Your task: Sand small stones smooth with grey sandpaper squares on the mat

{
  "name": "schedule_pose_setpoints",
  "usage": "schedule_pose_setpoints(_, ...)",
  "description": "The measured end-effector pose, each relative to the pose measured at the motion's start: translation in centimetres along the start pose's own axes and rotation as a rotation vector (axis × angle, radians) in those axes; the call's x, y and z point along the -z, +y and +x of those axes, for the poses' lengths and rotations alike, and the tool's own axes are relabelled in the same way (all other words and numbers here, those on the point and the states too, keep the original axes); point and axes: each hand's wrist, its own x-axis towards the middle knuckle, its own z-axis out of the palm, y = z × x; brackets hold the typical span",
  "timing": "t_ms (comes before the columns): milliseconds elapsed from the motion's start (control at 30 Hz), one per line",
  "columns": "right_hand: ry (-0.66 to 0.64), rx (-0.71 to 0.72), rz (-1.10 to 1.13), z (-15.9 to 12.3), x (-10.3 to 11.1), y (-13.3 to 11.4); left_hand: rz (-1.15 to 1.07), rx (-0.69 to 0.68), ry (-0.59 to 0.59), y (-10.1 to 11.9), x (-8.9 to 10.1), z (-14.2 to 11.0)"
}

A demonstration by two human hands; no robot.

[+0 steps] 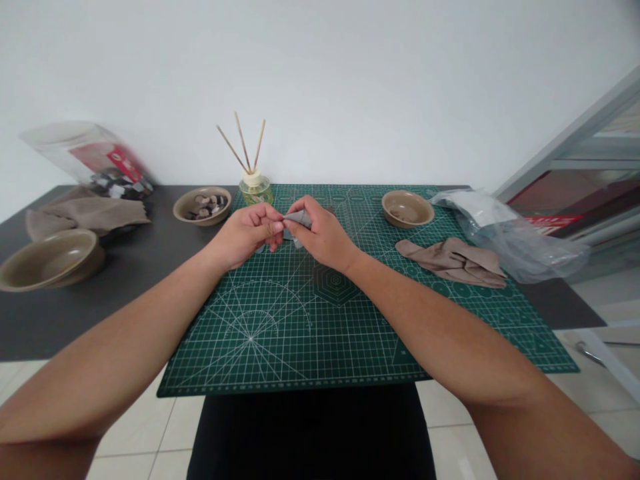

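Above the green cutting mat (pixel 280 360), my two hands meet around a small grey piece (pixel 299 217) that looks like cloth or paper drawn to a point. My right hand (pixel 327 237) is closed on its wider part, thumb against the near side. With thumb and fingertips, my left hand (pixel 247 233) pinches the pointed end. Part of the grey piece hangs below the fingers; the rest is hidden inside my right hand.
A bowl of dark and tan pieces (pixel 205 207) and a reed diffuser (pixel 256 187) stand behind my left hand. Right of my hands are another bowl (pixel 408 209), a brown cloth (pixel 453 261) and a plastic bag (pixel 520 240). Far left: a large bowl (pixel 50 260), cloth (pixel 95 210) and clear container (pixel 75 143).
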Motion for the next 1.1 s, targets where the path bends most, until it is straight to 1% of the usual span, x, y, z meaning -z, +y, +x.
schedule_pose_setpoints(233, -0.005, 0.007, -0.015, 0.03, 0.04, 0.2, -0.007, -0.023, 0.005, -0.14, 0.02, 0.03)
schedule_pose_setpoints(433, -0.009, -0.012, -0.03, 0.06, -0.06, 0.23, -0.088, 0.0, 0.055, -0.08, -0.2, 0.0)
schedule_pose_setpoints(567, -0.015, -0.005, -0.024, 0.14, -0.1, 0.3, -0.102, 0.012, 0.078, -0.07, -0.3, 0.0)
schedule_pose_setpoints(800, -0.021, 0.033, 0.006, 0.05, -0.12, 0.23, -0.138, 0.035, 0.056, -0.27, -0.33, -0.12)
schedule_pose_setpoints(1100, -0.022, 0.014, 0.035, -0.07, -0.06, -0.09, -0.13, 0.019, 0.049, 0.23, -0.45, -0.15)
